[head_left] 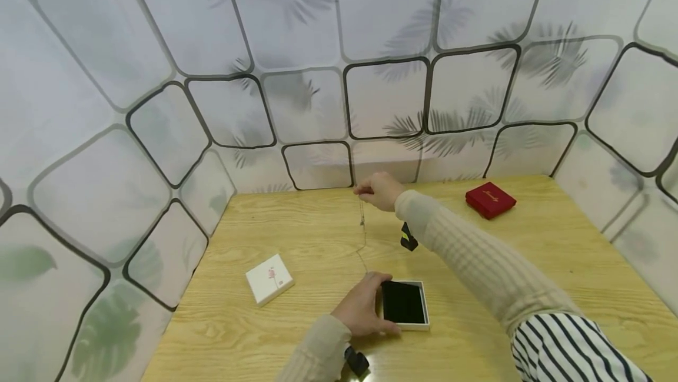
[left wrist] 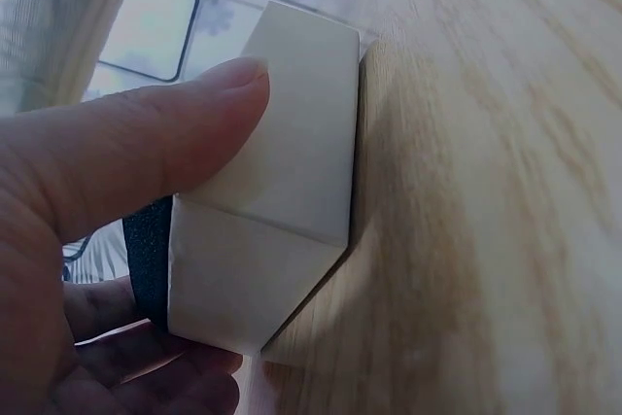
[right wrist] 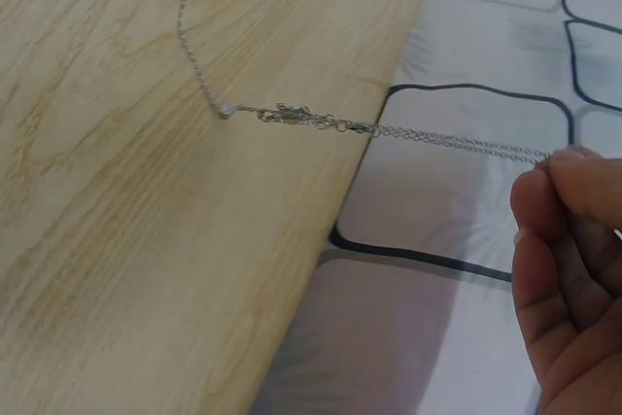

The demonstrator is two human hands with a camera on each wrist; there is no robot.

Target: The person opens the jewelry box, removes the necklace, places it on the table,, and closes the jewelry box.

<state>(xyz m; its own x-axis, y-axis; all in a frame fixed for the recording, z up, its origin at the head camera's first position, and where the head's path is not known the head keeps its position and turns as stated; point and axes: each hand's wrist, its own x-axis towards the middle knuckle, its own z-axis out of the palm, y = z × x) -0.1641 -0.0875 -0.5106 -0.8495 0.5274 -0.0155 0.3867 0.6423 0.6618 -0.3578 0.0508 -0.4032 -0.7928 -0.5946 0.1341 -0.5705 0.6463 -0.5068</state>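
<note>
A thin silver necklace [right wrist: 292, 117] hangs from my right hand [head_left: 381, 189], pinched between thumb and fingertip above the far part of the table. Its doubled chain drops to a bunched part, and a single strand runs on toward the left hand [head_left: 361, 306] in the head view. That hand grips the left side of a small white box [head_left: 415, 327], its thumb along the near wall in the left wrist view. Inside the box sits a black foam pad [head_left: 404, 303]. Whether the strand's lower end touches the left fingers or the box cannot be made out.
A white square lid [head_left: 269, 279] with a pink flower print lies to the left. At the back right is a dark red box [head_left: 490, 200] with gold lettering. Patterned wall covering [head_left: 386, 99] rises behind the wooden table [head_left: 222, 329].
</note>
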